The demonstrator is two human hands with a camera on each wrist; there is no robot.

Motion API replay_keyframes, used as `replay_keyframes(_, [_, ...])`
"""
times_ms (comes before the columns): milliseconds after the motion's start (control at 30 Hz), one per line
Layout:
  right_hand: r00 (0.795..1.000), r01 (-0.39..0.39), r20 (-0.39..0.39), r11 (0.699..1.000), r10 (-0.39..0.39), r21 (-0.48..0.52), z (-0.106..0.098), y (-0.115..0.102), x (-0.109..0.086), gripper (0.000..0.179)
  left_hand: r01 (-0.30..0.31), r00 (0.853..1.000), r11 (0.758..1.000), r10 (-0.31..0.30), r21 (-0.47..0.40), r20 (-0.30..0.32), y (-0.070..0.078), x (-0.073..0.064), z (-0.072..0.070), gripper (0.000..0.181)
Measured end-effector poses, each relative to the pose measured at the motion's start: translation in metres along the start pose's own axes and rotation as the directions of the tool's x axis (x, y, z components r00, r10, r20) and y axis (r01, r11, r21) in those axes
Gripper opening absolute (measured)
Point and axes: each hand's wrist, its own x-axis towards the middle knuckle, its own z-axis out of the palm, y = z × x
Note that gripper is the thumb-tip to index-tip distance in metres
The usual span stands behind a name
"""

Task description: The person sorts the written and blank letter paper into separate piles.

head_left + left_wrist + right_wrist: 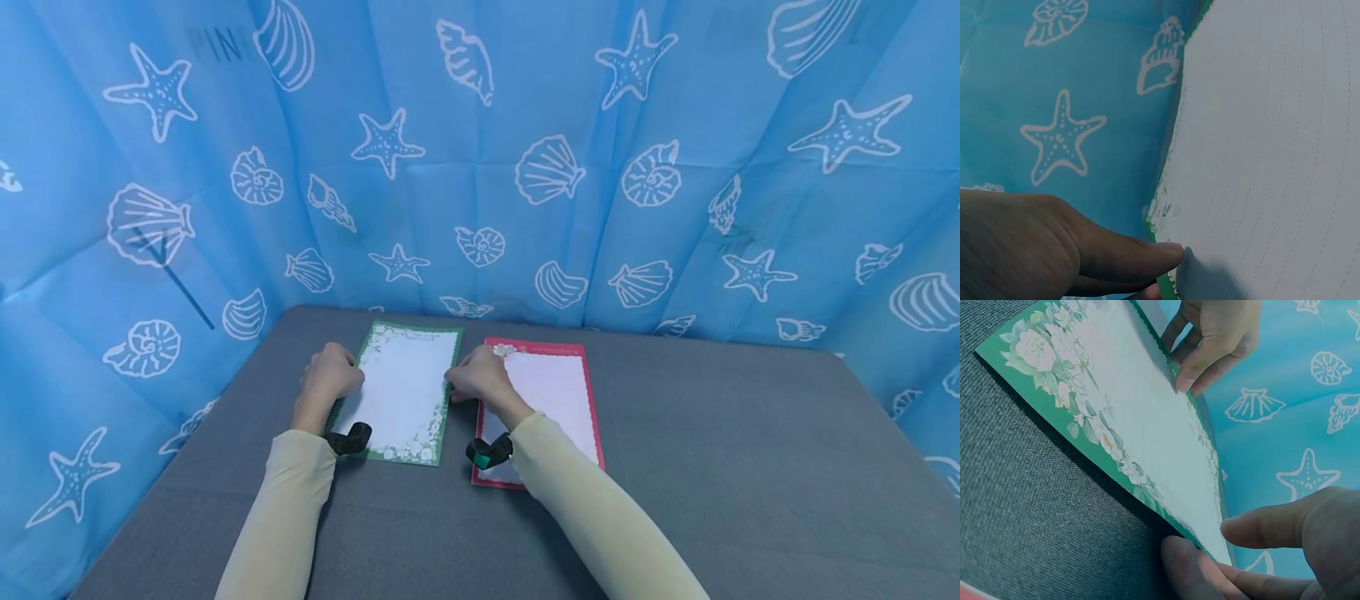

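A sheet of lined letter paper with a green floral border lies at the centre-left of the table. My left hand pinches its left edge; in the left wrist view the thumb presses on the lined face, with fingers partly hidden behind the edge. At the opposite edge my right hand holds the same green-bordered sheet. The right wrist view shows its thumb over the sheet and fingertips along the lower edge. The sheet's near edge casts a dark shadow on the cloth.
A red-bordered sheet of letter paper lies to the right, partly under my right forearm. Grey cloth covers the table. A blue curtain with shells and starfish hangs along the back and sides. Each wrist wears a black band.
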Motion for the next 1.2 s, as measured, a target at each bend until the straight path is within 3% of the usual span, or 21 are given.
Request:
replay_keyframes(267, [0.999, 0.014, 0.029, 1.000, -0.014, 0.008, -0.003, 0.000, -0.004, 0.020, 0.026, 1.000, 1.000, -0.026, 0.014, 0.000, 0.001, 0.000, -0.001, 0.038])
replay_keyframes(500, [0.997, 0.075, 0.014, 0.994, -0.077, 0.084, -0.013, 0.004, -0.012, 0.020, -0.033, 0.996, 0.999, 0.035, 0.034, -0.077, 0.004, -0.003, -0.002, 0.039])
replay_keyframes(633, [0.994, 0.109, -0.011, 0.988, -0.109, 0.105, -0.024, 0.005, -0.018, 0.021, -0.060, 0.994, 0.998, 0.061, 0.021, -0.087, 0.013, -0.005, -0.002, 0.019])
replay_keyframes(767, [0.984, 0.175, -0.035, 0.978, -0.173, 0.112, -0.037, 0.010, -0.025, 0.024, -0.128, 0.990, 0.991, 0.124, -0.049, -0.067, 0.027, -0.009, 0.004, 0.042])
replay_keyframes(1000, [0.970, 0.239, -0.065, 0.964, -0.233, 0.112, -0.061, 0.028, -0.038, 0.032, -0.304, 0.952, 0.935, 0.291, -0.182, -0.097, 0.049, -0.014, 0.022, 0.035])
replay_keyframes(1200, [0.945, 0.310, -0.110, 0.951, -0.307, 0.010, -0.083, 0.047, -0.053, 0.030, -0.385, 0.922, 0.862, 0.376, -0.330, -0.094, 0.060, -0.018, 0.037, 0.030])
